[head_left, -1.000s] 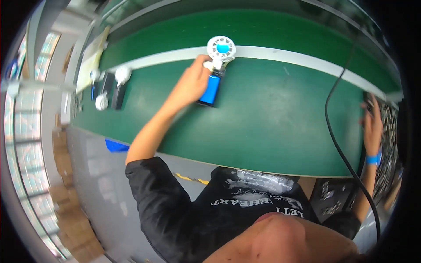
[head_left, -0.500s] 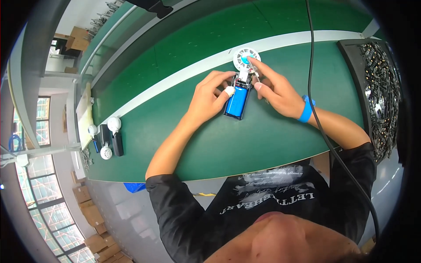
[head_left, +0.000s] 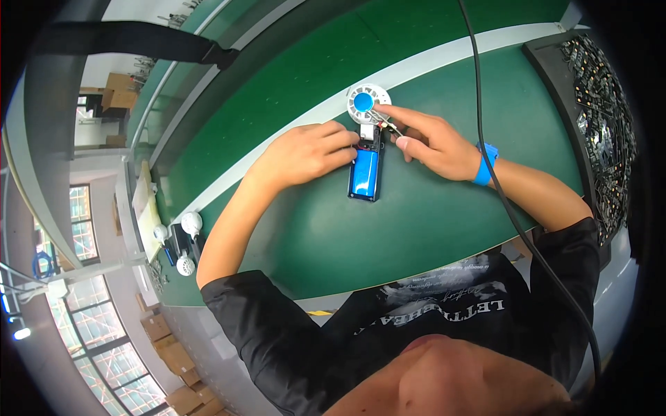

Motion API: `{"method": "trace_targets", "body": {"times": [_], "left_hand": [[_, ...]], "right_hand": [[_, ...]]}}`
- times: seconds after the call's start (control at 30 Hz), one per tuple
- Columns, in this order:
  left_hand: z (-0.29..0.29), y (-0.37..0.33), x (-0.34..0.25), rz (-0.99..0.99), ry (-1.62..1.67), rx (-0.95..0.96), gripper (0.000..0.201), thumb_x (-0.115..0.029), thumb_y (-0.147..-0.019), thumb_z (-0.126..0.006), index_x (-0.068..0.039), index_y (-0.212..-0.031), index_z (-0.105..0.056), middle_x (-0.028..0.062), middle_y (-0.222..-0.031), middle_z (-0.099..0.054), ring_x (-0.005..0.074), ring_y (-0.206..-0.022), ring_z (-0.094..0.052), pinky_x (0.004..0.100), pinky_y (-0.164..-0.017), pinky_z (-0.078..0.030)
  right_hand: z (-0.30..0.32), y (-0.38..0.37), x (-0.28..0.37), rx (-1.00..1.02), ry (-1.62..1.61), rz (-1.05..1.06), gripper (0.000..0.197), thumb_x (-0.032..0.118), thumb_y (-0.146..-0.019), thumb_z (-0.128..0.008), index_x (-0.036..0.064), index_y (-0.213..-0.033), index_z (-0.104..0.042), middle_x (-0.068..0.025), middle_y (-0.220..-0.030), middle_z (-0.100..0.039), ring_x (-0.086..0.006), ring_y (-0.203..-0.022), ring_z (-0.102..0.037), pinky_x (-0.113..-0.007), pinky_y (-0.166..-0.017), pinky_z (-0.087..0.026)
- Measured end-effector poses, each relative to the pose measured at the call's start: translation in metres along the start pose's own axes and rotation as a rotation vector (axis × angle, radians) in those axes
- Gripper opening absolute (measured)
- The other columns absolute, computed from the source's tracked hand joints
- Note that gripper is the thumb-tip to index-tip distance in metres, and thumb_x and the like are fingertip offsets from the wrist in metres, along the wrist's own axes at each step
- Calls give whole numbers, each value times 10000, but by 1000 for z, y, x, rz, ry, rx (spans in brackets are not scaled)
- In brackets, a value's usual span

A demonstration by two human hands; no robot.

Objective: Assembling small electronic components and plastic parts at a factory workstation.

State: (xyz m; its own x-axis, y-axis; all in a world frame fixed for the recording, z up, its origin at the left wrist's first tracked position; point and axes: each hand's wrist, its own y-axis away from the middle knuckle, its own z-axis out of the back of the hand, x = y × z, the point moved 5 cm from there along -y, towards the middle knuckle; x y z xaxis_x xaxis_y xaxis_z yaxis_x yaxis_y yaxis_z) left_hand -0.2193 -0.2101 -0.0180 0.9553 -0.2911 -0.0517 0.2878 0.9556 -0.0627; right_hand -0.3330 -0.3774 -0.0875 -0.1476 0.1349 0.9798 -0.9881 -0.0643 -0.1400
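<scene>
An opened handheld fan [head_left: 364,173] lies on the green mat, its round white head pointing away from me. A blue battery fills the handle, and a blue disc [head_left: 363,102] sits at the head's centre. My left hand [head_left: 309,154] has its curled fingertips on the left side of the fan's neck and upper handle. In my right hand [head_left: 444,147] a slim metal tool like tweezers [head_left: 390,126] is pinched, its tip by the wires at the neck. The index finger reaches the head's lower edge. Small parts at the tip are hard to make out.
Several more fan units [head_left: 186,244] lie at the left end of the green table [head_left: 305,236]. A black tray [head_left: 555,90] heaped with small circuit boards stands at the right. A black cable [head_left: 477,90] hangs across the view, right of the fan.
My left hand has rolled over, its back now upward and its thumb out of sight. My right index finger has slid off the blue disc, uncovering it. The view has shifted slightly.
</scene>
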Motion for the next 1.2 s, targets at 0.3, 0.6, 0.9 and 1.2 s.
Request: {"method": "trace_targets", "body": {"times": [0.3, 0.6, 0.9, 1.2], "left_hand": [[-35, 4, -12, 382, 611, -227, 187, -9, -808, -733, -51, -981, -675, 55, -989, -698, 228, -886, -677, 313, -744, -560], [-29, -20, -23, 501, 292, -605, 215, 33, -736, -796, -43, -923, -722, 69, -855, -708, 239, -809, -651, 336, -701, -533], [-26, -27, -21, 561, 307, -587, 235, 37, -722, -794, -32, -927, -701, 74, -853, -688, 245, -782, -635, 342, -677, -526], [-26, -33, -30, 444, 7, -705, 253, 77, -673, -743, -34, -895, -692, 70, -830, -681, 251, -757, -634, 354, -635, -523]], "right_hand": [[1, 3, -1, 5, -67, -32, 578, 45, -1002, -522, 86, -1563, -387, -78, -1040, -583, -122, -760, -566, -294, -719, -500], [-8, 15, 8, -152, 139, 149, 591, 61, -984, -562, 78, -1551, -396, -129, -1113, -568, -204, -864, -560, -339, -778, -499], [-9, 21, 11, -219, 133, 111, 592, 74, -972, -574, 65, -1540, -407, -145, -1114, -570, -241, -877, -563, -361, -794, -497], [-14, 25, 18, -198, 273, 107, 589, 91, -960, -599, 47, -1522, -430, -150, -1015, -528, -286, -839, -535, -384, -759, -474]]}}
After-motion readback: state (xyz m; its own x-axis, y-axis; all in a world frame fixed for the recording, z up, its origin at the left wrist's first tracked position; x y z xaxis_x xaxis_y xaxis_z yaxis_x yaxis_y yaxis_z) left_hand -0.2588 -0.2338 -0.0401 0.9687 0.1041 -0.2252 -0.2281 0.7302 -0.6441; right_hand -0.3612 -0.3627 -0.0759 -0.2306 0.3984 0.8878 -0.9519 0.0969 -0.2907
